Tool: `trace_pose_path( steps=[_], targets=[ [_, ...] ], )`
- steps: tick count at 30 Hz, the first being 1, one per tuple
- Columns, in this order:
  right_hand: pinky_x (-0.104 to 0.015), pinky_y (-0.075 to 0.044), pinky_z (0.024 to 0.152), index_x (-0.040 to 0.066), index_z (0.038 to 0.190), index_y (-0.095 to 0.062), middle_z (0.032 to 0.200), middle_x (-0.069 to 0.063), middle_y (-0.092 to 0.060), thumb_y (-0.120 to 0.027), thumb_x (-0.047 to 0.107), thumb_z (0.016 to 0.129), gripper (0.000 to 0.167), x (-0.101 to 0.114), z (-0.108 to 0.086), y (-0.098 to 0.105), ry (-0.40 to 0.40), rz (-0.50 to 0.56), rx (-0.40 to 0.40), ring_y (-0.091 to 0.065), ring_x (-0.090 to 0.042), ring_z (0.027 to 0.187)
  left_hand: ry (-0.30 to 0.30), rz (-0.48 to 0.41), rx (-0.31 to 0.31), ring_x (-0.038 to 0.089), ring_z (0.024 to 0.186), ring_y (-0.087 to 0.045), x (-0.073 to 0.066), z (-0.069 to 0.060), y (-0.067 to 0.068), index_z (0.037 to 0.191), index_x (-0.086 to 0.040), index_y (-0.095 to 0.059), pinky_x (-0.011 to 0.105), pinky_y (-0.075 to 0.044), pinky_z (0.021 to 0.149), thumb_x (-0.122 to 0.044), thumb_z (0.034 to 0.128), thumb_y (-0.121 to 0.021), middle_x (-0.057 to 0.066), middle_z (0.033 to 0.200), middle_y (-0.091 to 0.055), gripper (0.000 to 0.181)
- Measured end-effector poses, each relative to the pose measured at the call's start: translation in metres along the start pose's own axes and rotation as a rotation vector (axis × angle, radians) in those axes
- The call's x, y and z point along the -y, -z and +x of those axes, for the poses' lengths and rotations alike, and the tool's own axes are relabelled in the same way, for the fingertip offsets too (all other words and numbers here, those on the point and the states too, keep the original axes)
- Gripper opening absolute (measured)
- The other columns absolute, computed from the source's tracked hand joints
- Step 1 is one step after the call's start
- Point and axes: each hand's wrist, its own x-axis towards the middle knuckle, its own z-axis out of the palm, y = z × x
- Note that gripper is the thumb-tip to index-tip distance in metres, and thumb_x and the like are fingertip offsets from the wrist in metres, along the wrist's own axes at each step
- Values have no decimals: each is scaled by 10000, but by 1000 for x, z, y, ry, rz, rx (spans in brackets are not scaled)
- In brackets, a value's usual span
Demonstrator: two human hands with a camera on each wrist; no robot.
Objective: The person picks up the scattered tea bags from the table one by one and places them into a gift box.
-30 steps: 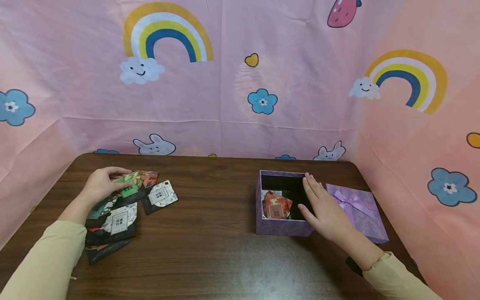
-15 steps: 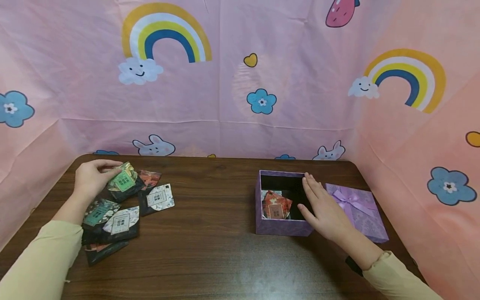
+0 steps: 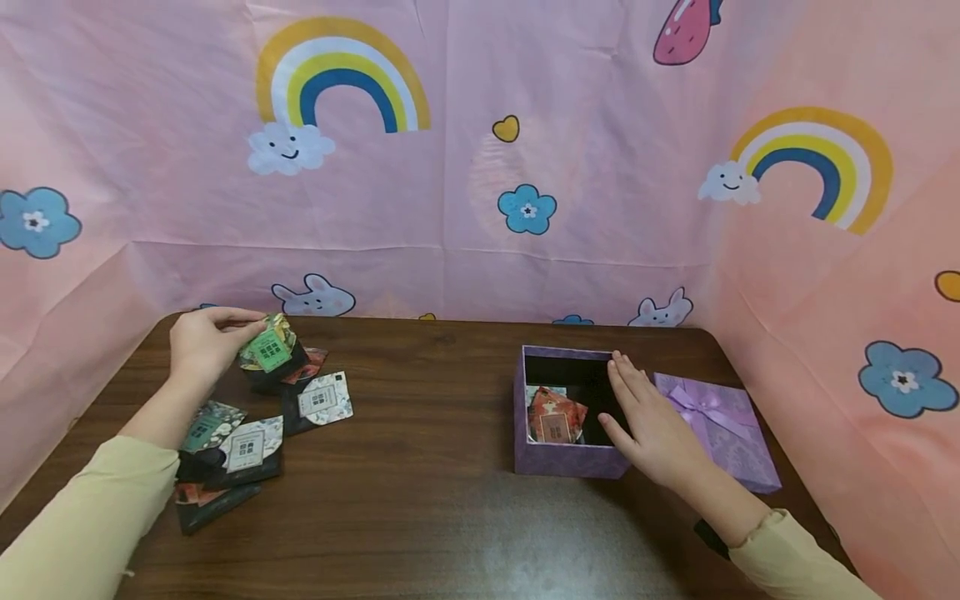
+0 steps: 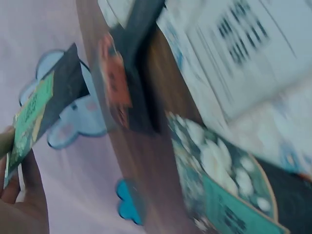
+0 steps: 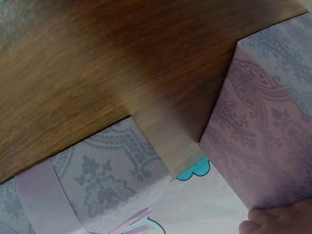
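Observation:
My left hand (image 3: 206, 346) pinches the edge of a dark sachet with a green label (image 3: 270, 350), tilted above the pile at the table's left. In the left wrist view that sachet (image 4: 36, 109) stands clear of the others. My right hand (image 3: 652, 425) rests straight-fingered on the right rim of an uncovered purple patterned box (image 3: 570, 460). Inside the box lie a red sachet (image 3: 555, 417) and part of a white one. In the right wrist view only curled-looking fingertips (image 5: 282, 219) show at the box wall (image 5: 263, 126).
Several sachets lie at the left: a white-labelled one (image 3: 324, 398), another white one (image 3: 247, 448), a teal one (image 3: 213, 427) and reddish ones (image 3: 210, 504). The purple lid with a ribbon bow (image 3: 723, 429) lies right of the box. A printed cloth (image 3: 450, 208) hangs behind the brown table.
My left hand has lifted the green-labelled sachet off the pile, first shifting left, then back right and up. The right hand has stayed on the box rim.

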Motion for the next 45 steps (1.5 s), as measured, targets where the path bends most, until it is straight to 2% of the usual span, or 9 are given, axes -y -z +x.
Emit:
trace_pose_path(
  steps=[3,9,15,19,23,25,32,36,45],
  targets=[
    [-596,-278,1289,-49,1646,-294,1756,-221,-225,-599,313,1058,755,0,0,0,-1,-2,-1,-259,-418,1622,-7,-53,5,-219,700,-476,-14,-5,-6,1195,-5,-799,111,-462,583,-279,1011,-752,-258,814,-697,334],
    [-598,-286,1283,-48,1644,-301,1753,-224,-232,-602,316,1058,753,0,0,1,6,-8,-6,-268,-422,1618,4,-250,80,-171,812,-544,-45,-13,-19,1283,27,-748,81,-510,662,-226,1033,-724,-280,940,-583,356],
    [-498,-210,1332,-43,1642,-312,1750,-226,-241,-610,316,1054,750,0,-1,-1,13,-8,-24,-281,-430,1610,14,-311,204,-61,948,-543,-79,-24,-34,1347,1,-716,112,-521,733,-246,1060,-689,86,1280,-662,380],
    [-505,-206,1329,-42,1645,-306,1752,-222,-237,-607,312,1057,749,0,-3,-2,8,-5,-22,-278,-428,1612,25,-340,306,81,1061,-584,-102,-30,-46,1360,-10,-709,171,-521,751,-253,1064,-682,199,1449,-601,384],
    [-577,-266,1297,-43,1646,-303,1753,-221,-235,-601,310,1060,746,1,-3,-1,6,-4,-20,-277,-426,1613,15,-367,372,266,1209,-604,-125,-36,-58,1345,-24,-722,225,-516,802,-251,1059,-689,203,1463,-602,366],
    [-581,-273,1294,-41,1646,-302,1754,-219,-234,-598,315,1060,747,1,-3,0,6,-4,-17,-276,-423,1614,1,-396,391,291,1246,-604,-135,-38,-63,1332,-21,-728,224,-518,850,-237,1056,-692,201,1450,-616,352],
    [-589,-288,1287,-45,1643,-310,1753,-217,-241,-603,311,1057,745,2,-1,1,7,-12,-17,-281,-418,1614,-23,-524,422,119,1015,-644,-171,-45,-88,1265,-5,-763,187,-540,798,-168,1030,-721,179,1336,-695,289],
    [-599,-306,1275,-42,1643,-311,1751,-217,-245,-603,311,1057,745,2,-2,1,10,-15,-21,-287,-415,1612,-22,-597,452,85,927,-640,-194,-50,-102,1222,2,-782,191,-548,751,-138,1006,-747,165,1255,-729,260],
    [-598,-317,1270,-39,1646,-304,1754,-213,-240,-583,338,1071,742,1,-2,0,15,-17,-23,-284,-409,1615,-73,-641,511,185,1022,-674,-237,-66,-127,1151,-37,-817,233,-545,758,-121,995,-759,137,1241,-747,186]
  ],
)
